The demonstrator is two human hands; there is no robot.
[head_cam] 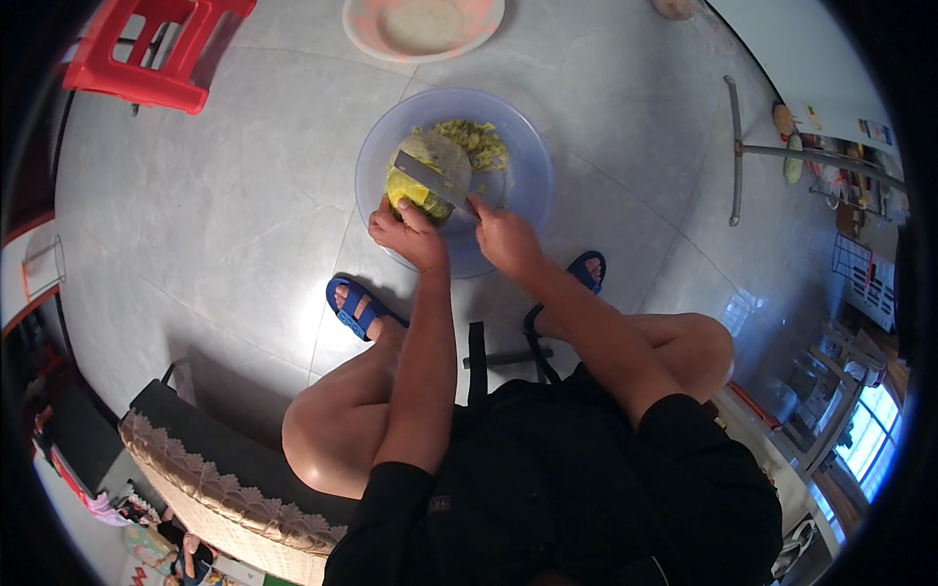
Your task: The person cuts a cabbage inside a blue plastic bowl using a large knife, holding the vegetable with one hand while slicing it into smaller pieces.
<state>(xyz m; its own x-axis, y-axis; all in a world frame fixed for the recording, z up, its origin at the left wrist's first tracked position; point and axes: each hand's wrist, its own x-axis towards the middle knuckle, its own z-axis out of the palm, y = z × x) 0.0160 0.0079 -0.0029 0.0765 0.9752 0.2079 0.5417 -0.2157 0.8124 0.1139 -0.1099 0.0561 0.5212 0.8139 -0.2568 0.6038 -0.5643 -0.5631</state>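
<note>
A large pumpkin-like squash (448,155) rests in a translucent blue plastic basin (533,192) on the floor before me. Its rind is mottled grey-green, and a patch of yellow flesh shows on the near side. My left hand (410,233) grips the squash at its near left side, thumb on top. In my right hand (507,238) is the handle of a kitchen cleaver (429,176); the broad blade lies slanted across the squash, touching or just over it. Chopped yellow-green peelings (476,143) are heaped at the far right inside the basin.
Beyond the basin stands a pale pink-and-white bowl (423,28). A red plastic stool (157,55) is at the far left. To the right, a metal stand's leg (733,150) meets the tiled floor. A dark-cushioned seat (220,447) lies left; another person (192,557) appears lower left.
</note>
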